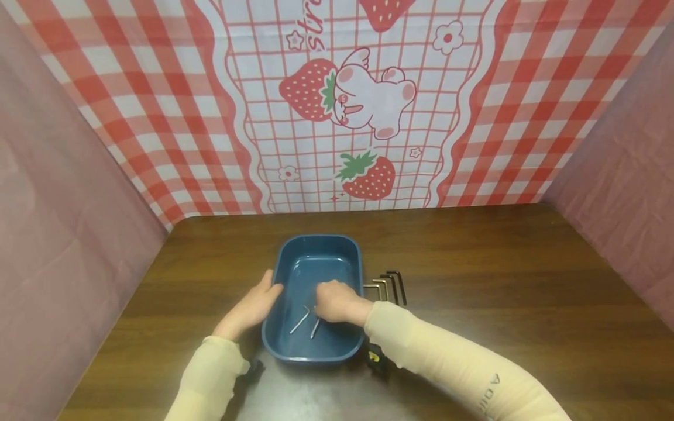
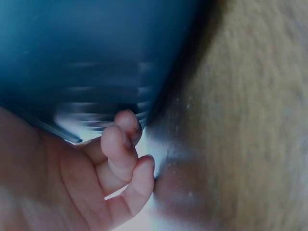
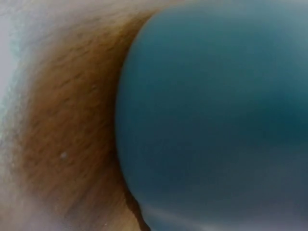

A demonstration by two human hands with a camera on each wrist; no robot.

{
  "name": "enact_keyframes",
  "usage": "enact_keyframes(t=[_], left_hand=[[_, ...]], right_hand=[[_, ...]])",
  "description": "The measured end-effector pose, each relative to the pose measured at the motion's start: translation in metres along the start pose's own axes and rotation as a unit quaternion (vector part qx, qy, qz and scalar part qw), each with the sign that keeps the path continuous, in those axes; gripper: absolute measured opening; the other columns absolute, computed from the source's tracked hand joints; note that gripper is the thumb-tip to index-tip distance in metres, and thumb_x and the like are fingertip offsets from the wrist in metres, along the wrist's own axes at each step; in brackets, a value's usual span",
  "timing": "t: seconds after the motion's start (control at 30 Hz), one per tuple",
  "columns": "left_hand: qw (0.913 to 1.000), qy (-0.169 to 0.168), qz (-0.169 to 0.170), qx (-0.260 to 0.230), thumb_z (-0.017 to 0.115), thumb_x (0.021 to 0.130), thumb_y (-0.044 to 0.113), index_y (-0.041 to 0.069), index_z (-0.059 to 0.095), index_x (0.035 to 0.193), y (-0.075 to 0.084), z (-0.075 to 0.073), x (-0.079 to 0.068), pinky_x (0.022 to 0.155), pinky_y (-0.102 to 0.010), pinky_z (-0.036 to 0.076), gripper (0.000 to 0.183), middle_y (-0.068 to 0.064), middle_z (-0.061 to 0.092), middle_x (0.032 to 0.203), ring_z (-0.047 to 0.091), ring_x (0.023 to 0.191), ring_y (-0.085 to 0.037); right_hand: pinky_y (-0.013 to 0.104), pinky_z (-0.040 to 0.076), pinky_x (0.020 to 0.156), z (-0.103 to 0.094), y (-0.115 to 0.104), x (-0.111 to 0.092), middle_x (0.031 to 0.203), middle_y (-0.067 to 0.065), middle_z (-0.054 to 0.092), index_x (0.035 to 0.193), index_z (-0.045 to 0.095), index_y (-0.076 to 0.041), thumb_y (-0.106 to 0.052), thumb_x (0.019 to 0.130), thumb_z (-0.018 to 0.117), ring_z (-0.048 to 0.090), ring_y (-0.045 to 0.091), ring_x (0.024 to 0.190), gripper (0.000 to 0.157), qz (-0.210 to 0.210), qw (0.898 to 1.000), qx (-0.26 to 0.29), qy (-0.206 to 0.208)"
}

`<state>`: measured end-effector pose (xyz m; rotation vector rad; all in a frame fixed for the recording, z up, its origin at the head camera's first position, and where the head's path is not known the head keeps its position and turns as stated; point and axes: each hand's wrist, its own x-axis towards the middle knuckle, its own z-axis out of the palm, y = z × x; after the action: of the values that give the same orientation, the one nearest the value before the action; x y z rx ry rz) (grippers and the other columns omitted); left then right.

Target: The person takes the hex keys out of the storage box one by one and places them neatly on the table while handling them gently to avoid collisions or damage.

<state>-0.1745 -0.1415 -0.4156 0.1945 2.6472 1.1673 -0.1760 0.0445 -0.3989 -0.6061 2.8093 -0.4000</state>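
A blue rectangular tray [image 1: 320, 358] stands on the wooden table. My left hand [image 1: 251, 305] holds its left side, thumb at the rim. In the left wrist view, that hand's fingers [image 2: 118, 149] bend beside the tray's outer wall [image 2: 96, 43]. Inside the tray is my right hand [image 1: 339, 301], its fingers curled around the upper part of a silver hex key [image 1: 315, 330]; the fingertips are hidden. Another silver hex key [image 1: 299, 321] lies on the tray floor to the left. The right wrist view has only the tray's blurred side [image 3: 207, 115] and table, without the hand.
Several L-shaped hex keys, including a black one [image 1: 400, 286], lie right of the tray. A dark object with a yellow mark [image 1: 375, 356] sits partly under the right forearm. A strawberry-patterned cloth [image 1: 337, 128] hangs behind the table, with pink cloth on both sides.
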Motion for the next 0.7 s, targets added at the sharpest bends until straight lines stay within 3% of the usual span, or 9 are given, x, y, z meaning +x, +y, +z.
enact_keyframes(t=[0.23,0.4,0.63,0.7], left_hand=[[1.0000,-0.006,-0.005,0.000,0.027,0.097,0.026,0.001,0.030,0.128,0.0005,-0.0002,0.0005,0.093,-0.051,0.040,0.039,-0.027,0.046,0.127,0.050,0.113,-0.038],[0.9999,-0.013,-0.001,0.000,0.027,0.097,0.026,-0.001,0.024,0.134,0.0014,-0.0014,0.0002,0.098,-0.052,0.034,0.046,-0.028,0.039,0.134,0.041,0.121,-0.042],[0.9993,-0.035,-0.015,0.003,0.024,0.098,0.028,-0.006,0.002,0.143,0.0019,-0.0035,0.0000,0.108,-0.051,0.016,0.060,-0.025,0.012,0.147,0.018,0.133,-0.040],[0.9993,-0.034,-0.015,0.003,0.024,0.098,0.028,-0.005,0.005,0.143,0.0011,-0.0033,-0.0001,0.107,-0.051,0.018,0.059,-0.026,0.015,0.147,0.021,0.133,-0.040]], right_hand=[[0.026,0.040,0.049,-0.0011,0.0011,-0.0026,0.060,0.000,0.051,0.079,0.056,-0.007,-0.019,0.078,0.062,0.050,0.014,0.054,0.013,-0.002,1.000,0.018,-0.015],[0.027,0.041,0.050,-0.0033,0.0014,-0.0039,0.063,-0.001,0.052,0.078,0.054,-0.011,-0.023,0.077,0.063,0.050,0.014,0.056,0.015,-0.019,1.000,0.007,-0.012],[0.025,0.039,0.050,-0.0068,0.0029,-0.0050,0.061,-0.004,0.050,0.072,0.048,-0.016,-0.025,0.075,0.064,0.049,0.012,0.057,0.018,-0.044,0.999,0.012,-0.009],[0.024,0.038,0.049,-0.0075,0.0030,-0.0062,0.061,-0.004,0.050,0.071,0.047,-0.017,-0.024,0.075,0.065,0.049,0.012,0.057,0.019,-0.049,0.999,0.019,-0.010]])
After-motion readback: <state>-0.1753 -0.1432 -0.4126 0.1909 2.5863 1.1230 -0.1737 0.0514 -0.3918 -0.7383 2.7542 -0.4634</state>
